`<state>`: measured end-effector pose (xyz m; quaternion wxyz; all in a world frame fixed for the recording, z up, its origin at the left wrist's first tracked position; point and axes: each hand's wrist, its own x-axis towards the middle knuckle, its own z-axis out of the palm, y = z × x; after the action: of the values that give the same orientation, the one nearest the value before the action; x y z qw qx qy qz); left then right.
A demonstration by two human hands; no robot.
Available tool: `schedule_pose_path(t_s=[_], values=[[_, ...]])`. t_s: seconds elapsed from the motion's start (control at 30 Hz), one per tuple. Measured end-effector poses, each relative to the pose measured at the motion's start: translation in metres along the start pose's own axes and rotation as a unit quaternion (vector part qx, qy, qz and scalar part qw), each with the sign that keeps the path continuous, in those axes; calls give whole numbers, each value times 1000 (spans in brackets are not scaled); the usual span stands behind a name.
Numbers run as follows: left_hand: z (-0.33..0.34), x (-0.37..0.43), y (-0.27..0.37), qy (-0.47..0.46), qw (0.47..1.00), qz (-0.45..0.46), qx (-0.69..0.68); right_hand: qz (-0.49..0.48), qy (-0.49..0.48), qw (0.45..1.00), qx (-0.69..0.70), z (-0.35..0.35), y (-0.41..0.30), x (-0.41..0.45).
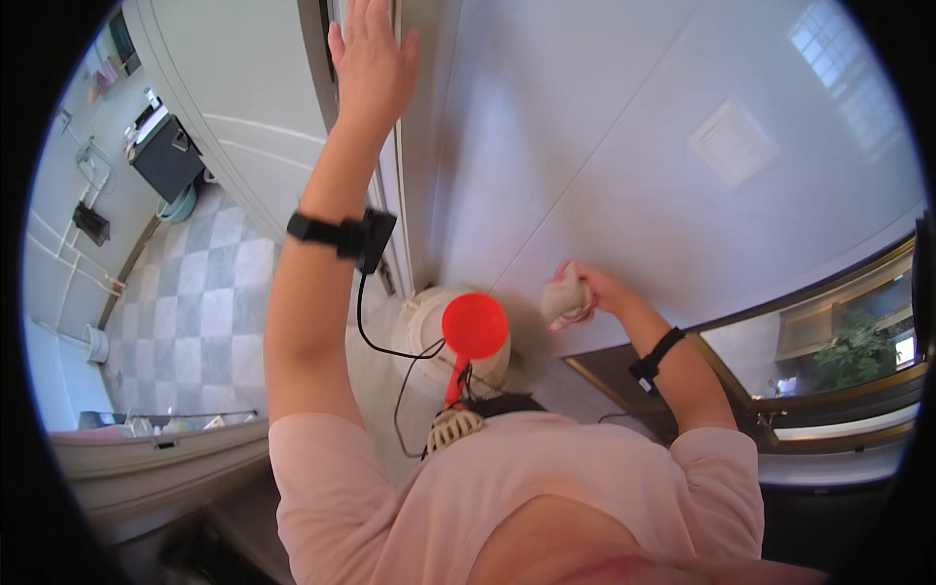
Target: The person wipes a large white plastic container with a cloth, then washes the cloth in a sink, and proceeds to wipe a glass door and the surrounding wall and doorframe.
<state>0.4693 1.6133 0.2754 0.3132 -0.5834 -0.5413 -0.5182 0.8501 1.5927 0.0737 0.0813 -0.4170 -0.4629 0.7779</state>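
My left hand [373, 66] is raised at the top of the view, palm down with its fingers apart, against the edge of the door frame [401, 183]; it holds nothing that I can see. In my right hand [603, 289] is a bunched, pale cloth [567, 298] with pinkish edges, held close to the glossy white wall panel [556, 146]. Between my arms, below the hands, a red plastic ladle or scoop [475, 326] lies over a round whitish container [420, 329]. A black cable runs down from the band on my left forearm.
To the left an open doorway shows a checkered tile floor [212, 292], a dark cabinet [168, 157], a teal basin [178, 206] and wall pipes. A square plate [733, 143] is on the wall panel. At right stands a dark, gold-edged frame with reflective glass [826, 351].
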Motion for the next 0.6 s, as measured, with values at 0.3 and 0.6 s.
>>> schedule_pose_path(t_s=[0.3,0.6], values=[[-55,-221,93,-328,390,-479,-714,-210,-13,934,289,103,-59,-19],[-81,-230,119,-434,412,-470,-649,-280,-184,899,282,114,-58,-1]])
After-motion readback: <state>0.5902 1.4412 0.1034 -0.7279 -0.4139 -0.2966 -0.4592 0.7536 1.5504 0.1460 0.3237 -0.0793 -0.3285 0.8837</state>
